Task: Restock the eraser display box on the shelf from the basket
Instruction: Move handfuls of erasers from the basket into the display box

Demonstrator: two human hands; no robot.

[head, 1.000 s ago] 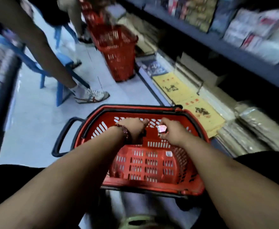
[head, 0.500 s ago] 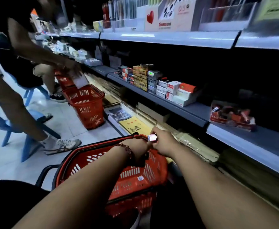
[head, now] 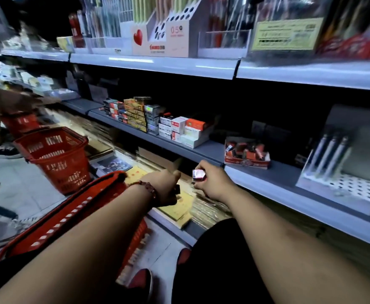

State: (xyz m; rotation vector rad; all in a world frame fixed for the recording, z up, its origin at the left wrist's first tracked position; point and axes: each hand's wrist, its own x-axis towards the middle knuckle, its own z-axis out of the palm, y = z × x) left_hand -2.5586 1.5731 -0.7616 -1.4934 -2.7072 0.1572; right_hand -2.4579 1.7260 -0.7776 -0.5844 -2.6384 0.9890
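Progress: display box [head: 246, 153] part full, restocking unfinished | my right hand [head: 210, 183] pinches one eraser [head: 199, 174], lower left of box, not yet in | my left hand [head: 166, 185] curled, contents unclear | basket [head: 70, 211] farther left of box.

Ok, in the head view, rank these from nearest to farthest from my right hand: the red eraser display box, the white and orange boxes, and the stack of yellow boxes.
From the right hand, which pinches an eraser:
1. Eraser display box, just ahead and to the right, on the middle shelf.
2. White and orange boxes, farther left along that shelf.
3. Yellow boxes, farther left again.
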